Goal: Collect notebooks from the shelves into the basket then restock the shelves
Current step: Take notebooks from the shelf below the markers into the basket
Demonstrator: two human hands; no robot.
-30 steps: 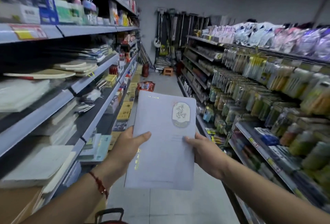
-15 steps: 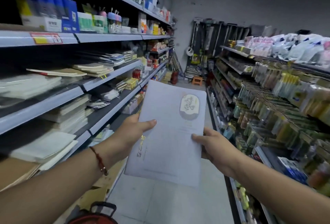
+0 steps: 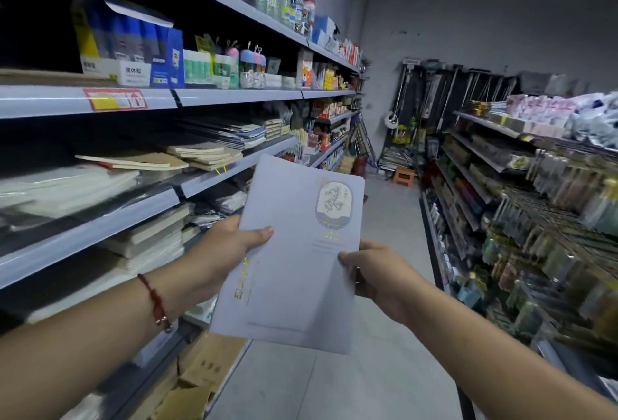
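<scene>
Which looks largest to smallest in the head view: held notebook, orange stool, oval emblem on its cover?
1. Notebook
2. Oval emblem
3. Orange stool, though it is far down the aisle, so distance shrinks it.

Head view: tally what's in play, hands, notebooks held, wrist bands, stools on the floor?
Hands: 2, left hand and right hand
Held notebook: 1
Red wrist band: 1
Stool: 1
Total: 5

A blue and yellow glue box (image 3: 133, 51) stands on the upper left shelf. A small wooden stool (image 3: 404, 175) sits on the grey floor (image 3: 384, 369) at the far end. Packaged goods (image 3: 551, 218) hang on the right.
</scene>
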